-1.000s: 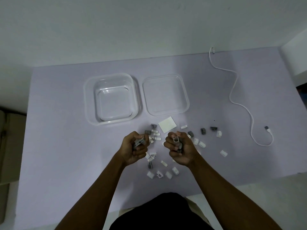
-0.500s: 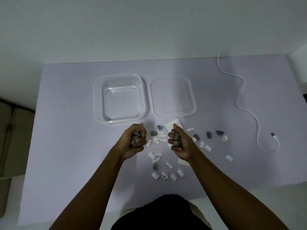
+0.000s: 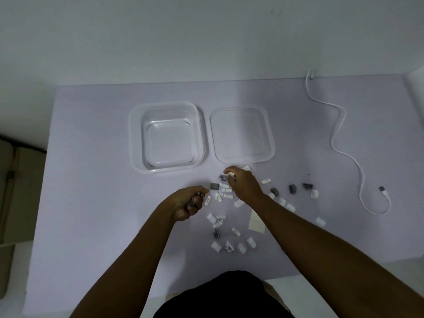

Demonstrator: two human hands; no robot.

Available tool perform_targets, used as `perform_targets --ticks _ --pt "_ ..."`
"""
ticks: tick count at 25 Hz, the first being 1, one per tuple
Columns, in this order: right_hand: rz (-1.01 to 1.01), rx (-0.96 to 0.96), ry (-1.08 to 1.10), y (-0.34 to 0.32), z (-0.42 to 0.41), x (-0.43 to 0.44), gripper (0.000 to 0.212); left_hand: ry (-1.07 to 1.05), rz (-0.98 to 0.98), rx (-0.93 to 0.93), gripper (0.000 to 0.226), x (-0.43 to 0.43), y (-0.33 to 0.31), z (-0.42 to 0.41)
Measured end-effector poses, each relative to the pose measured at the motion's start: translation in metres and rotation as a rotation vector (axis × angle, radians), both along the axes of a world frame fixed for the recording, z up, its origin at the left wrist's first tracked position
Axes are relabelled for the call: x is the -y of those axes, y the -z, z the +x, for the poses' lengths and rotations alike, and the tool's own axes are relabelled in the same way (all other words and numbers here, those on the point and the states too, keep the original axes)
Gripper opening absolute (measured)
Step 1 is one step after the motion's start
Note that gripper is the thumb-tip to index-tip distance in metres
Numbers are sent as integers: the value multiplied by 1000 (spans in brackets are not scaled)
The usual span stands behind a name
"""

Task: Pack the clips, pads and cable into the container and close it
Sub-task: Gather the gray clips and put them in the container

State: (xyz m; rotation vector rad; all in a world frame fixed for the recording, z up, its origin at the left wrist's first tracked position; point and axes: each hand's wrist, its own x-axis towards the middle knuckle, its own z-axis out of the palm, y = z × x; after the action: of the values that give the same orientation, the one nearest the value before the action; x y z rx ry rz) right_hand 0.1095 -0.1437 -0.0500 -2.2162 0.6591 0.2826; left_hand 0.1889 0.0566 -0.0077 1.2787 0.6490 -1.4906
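Clips (image 3: 214,186) small, blocky plastic; container (image 3: 135,138) clear, square, round-cornered.

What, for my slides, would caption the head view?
Left hand grips clips; right hand reaches among loose clips near the empty container, lid beside it, cable unpacked.

Left hand (image 3: 187,204) is gripping a bunch of grey clips (image 3: 195,199); right hand (image 3: 243,183) is hovering over the scattered clips (image 3: 226,191), near the lid (image 3: 270,143). Container (image 3: 137,143) is sitting open, cable (image 3: 339,125) lying far right.
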Motion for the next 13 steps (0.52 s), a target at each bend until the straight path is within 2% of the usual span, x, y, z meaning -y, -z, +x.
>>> perform_targets --ticks 1,4,6,9,11,13 --pt "-31 -23 -60 5 4 2 24 97 68 128 24 3 3 2" --pt "-27 -38 -200 15 11 -1 22 618 304 840 30 16 17 3" --pt "-76 -52 -277 20 14 -3 18 797 293 1108 38 28 20 1" --pt "-100 -83 -189 24 11 -5 23 1122 239 1345 45 44 33 -3" --pt "28 1 57 15 4 -6 28 1299 231 1378 50 48 40 -4" --pt "222 67 372 0 -8 -3 26 1341 227 1375 49 48 46 -4"
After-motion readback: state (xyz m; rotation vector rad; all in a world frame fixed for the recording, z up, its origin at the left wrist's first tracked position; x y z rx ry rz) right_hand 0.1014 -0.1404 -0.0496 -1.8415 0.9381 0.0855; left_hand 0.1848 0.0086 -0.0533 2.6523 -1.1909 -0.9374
